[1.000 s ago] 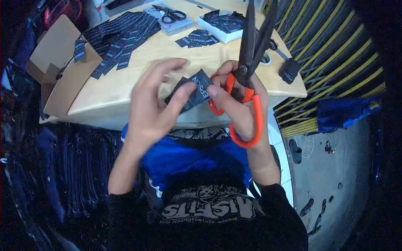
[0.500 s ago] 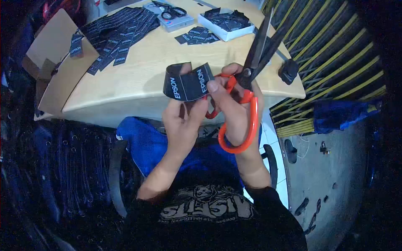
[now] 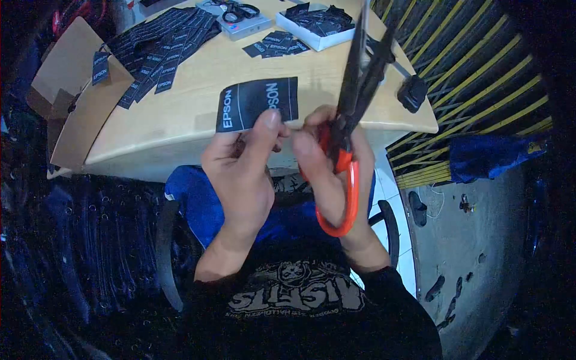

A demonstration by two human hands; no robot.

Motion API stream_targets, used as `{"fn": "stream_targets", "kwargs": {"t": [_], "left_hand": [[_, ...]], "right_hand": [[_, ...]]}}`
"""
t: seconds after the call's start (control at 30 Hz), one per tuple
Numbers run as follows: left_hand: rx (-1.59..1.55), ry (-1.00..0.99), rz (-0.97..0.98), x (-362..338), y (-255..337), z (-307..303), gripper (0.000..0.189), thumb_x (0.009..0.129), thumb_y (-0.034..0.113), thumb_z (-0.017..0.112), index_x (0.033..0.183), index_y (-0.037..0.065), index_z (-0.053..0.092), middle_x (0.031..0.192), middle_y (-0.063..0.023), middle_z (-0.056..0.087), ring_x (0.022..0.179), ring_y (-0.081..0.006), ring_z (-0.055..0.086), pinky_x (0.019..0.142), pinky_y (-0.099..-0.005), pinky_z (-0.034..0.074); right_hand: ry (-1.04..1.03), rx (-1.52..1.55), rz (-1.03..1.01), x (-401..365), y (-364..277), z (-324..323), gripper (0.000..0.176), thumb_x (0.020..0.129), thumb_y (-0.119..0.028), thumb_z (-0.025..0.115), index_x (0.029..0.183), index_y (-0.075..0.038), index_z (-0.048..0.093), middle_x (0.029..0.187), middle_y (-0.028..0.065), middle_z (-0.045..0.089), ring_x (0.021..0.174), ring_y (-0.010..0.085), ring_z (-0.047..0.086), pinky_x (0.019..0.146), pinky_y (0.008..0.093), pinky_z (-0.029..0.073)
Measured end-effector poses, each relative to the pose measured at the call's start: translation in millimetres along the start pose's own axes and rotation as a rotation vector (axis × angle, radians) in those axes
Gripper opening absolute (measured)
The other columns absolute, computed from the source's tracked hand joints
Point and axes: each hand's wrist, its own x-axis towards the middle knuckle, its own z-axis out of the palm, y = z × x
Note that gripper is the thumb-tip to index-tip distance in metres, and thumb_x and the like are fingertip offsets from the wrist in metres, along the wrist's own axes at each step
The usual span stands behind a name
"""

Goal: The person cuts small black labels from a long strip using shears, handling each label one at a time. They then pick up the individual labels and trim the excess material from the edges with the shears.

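Between thumb and fingers, my left hand pinches a black EPSON label strip, which lies nearly flat above the table's front edge. A thin pale line crosses the strip between two printed words. My right hand is wrapped round the orange-handled scissors, with their dark blades pointing up and away. The blades look slightly apart and are blurred. The right thumb and fingertips are close to the strip's right end; whether they touch it is unclear.
On the table, long label strips lie at the back left beside an open cardboard box. Small cut labels, a white tray of labels, a box with black scissors and a black object are farther back.
The label strip was curled between both hands; now it is flatter, and my left hand has shifted left with it. My right hand has turned the scissors more upright, and their blades are closer together.
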Motion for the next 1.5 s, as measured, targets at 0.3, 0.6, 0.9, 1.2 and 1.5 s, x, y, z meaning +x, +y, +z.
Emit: {"fn": "stream_targets", "kwargs": {"t": [0.3, 0.6, 0.9, 1.2, 1.5], "left_hand": [[0.003, -0.002, -0.050, -5, 9, 3, 0.009, 0.082, 0.008, 0.062, 0.083, -0.001, 0.062, 0.069, -0.0054, 0.061, 0.060, -0.0081, 0.055, 0.055, -0.0204, 0.038], [0.065, -0.073, -0.130, -13, 18, 3, 0.012, 0.082, 0.012, 0.064, 0.080, 0.000, 0.062, 0.066, -0.0041, 0.061, 0.056, -0.0063, 0.055, 0.050, -0.0180, 0.042], [0.062, -0.070, -0.091, -14, 16, 4, 0.015, 0.082, 0.015, 0.065, 0.077, 0.000, 0.063, 0.065, -0.0046, 0.062, 0.056, -0.0060, 0.056, 0.051, -0.0179, 0.043], [0.059, -0.077, -0.053, -16, 18, 5, 0.014, 0.082, 0.014, 0.064, 0.083, 0.000, 0.064, 0.068, -0.0043, 0.063, 0.057, -0.0059, 0.057, 0.051, -0.0179, 0.044], [0.108, -0.064, -0.100, -17, 20, 6, 0.013, 0.082, 0.014, 0.065, 0.083, 0.000, 0.064, 0.068, -0.0037, 0.063, 0.057, -0.0058, 0.056, 0.051, -0.0179, 0.044]], "right_hand": [[-0.215, -0.336, 0.034, -43, 14, -13, 0.035, 0.076, -0.024, 0.069, 0.095, -0.003, 0.047, 0.063, 0.0041, 0.050, 0.055, 0.0113, 0.050, 0.052, 0.0253, 0.042], [-0.260, -0.340, 0.029, -44, 2, -14, 0.046, 0.077, -0.030, 0.069, 0.105, -0.002, 0.045, 0.070, 0.0084, 0.055, 0.059, 0.0171, 0.054, 0.057, 0.0287, 0.045], [-0.262, -0.341, -0.013, -45, 4, -15, 0.051, 0.075, -0.027, 0.071, 0.111, -0.002, 0.044, 0.076, 0.0094, 0.057, 0.065, 0.0179, 0.057, 0.061, 0.0295, 0.047], [-0.234, -0.282, -0.044, -44, 6, -11, 0.051, 0.074, -0.029, 0.072, 0.108, -0.002, 0.045, 0.073, 0.0084, 0.055, 0.062, 0.0174, 0.056, 0.058, 0.0294, 0.046], [-0.220, -0.314, -0.046, -45, 6, -11, 0.046, 0.077, -0.029, 0.069, 0.106, -0.001, 0.046, 0.069, 0.0088, 0.054, 0.060, 0.0166, 0.056, 0.056, 0.0285, 0.045]]}}
